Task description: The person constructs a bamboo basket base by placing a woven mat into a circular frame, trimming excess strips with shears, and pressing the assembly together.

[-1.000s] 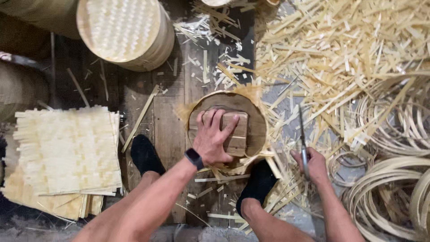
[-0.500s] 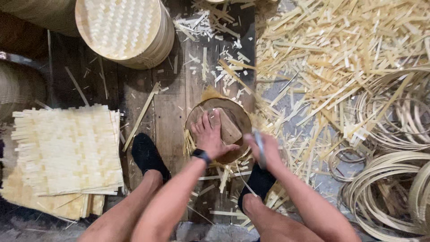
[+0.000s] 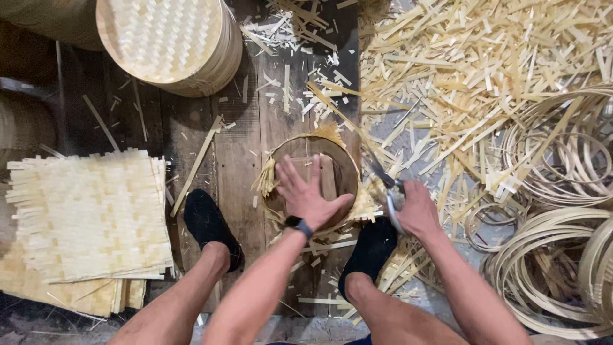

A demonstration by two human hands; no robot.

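Bamboo mat being trimmed around a round form.
Left hand [image 3: 308, 199] is pressing flat, fingers spread, on the form [image 3: 332, 169]; right hand [image 3: 415, 207] is gripping scissors [image 3: 383, 181]; cutting close to the rim is looking wise.

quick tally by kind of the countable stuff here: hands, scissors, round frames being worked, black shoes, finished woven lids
hands: 2, left hand and right hand
scissors: 1
round frame: 1
black shoes: 2
woven lid: 1
total: 7
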